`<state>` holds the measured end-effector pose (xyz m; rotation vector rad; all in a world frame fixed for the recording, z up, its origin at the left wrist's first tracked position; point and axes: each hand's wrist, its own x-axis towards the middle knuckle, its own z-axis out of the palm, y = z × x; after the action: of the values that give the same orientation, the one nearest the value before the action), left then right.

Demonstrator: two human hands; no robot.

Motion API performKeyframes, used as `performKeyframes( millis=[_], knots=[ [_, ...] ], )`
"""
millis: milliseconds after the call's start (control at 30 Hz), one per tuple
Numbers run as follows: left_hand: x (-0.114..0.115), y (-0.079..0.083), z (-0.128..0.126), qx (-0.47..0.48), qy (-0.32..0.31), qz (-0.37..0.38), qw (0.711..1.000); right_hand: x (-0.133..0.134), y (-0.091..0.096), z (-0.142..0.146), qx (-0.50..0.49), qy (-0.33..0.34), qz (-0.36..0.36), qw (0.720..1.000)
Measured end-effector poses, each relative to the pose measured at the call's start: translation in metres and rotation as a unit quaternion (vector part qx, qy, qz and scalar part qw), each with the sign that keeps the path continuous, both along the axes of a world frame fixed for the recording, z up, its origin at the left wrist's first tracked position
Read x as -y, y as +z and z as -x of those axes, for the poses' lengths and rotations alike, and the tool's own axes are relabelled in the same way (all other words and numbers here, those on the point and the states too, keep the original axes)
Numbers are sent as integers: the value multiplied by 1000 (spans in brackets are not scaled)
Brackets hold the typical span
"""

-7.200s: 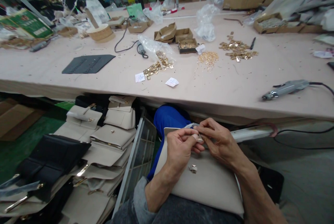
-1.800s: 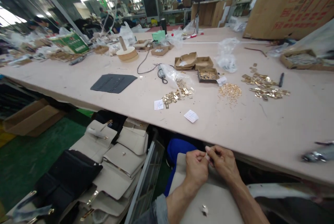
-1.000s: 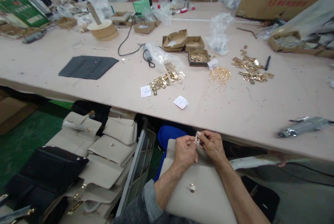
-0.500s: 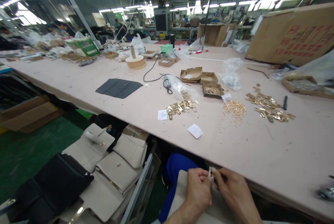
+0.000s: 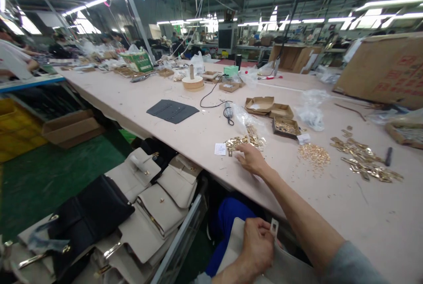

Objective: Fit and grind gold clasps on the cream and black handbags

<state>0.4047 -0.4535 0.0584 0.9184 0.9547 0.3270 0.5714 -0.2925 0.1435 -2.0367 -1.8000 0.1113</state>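
Right hand (image 5: 250, 160) lies on the counter (image 5: 330, 204), just inside its near edge, fingers stretched out flat with tips at the pile of gold fittings (image 5: 243, 142); grip open, nothing seen in it, though whether a tip touches a piece is hard to tell. White tag (image 5: 220, 148) sits just left of the pile. Bare counter runs right of the hand up to the heap of small gold bits (image 5: 313, 156), so there's open room there. Left hand (image 5: 259, 246) is below the counter edge, over the lap, grip closed on 1 slotted metal plate (image 5: 274, 227) that sticks up from the fingertips; its lower part is hidden by the fingers. Under it is a beige bag (image 5: 291, 268), cut off by the bottom edge. Left of the lap a wire rack (image 5: 180, 242) and stacked beige bags (image 5: 161, 196) crowd that side. Far end of the room is too blurred to make out
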Motion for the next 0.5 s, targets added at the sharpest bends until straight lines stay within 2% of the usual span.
performKeyframes(
  millis=[100, 200, 367, 500],
  knots=[
    [-1, -2, 1, -27, 4, -24, 999, -31, -11, 2, 15, -4, 18, 1000],
    [-2, -4, 2, -28, 9, -32, 999, -43, -16, 2, 20, -29, 33, 999],
    [-3, -4, 3, -14, -16, -37, 999, -39, -17, -3, 3, -41, 44, 998],
    [-3, -1, 4, -5, -25, -40, 999, -31, -12, -3, -20, -75, 8, 997]
  ],
)
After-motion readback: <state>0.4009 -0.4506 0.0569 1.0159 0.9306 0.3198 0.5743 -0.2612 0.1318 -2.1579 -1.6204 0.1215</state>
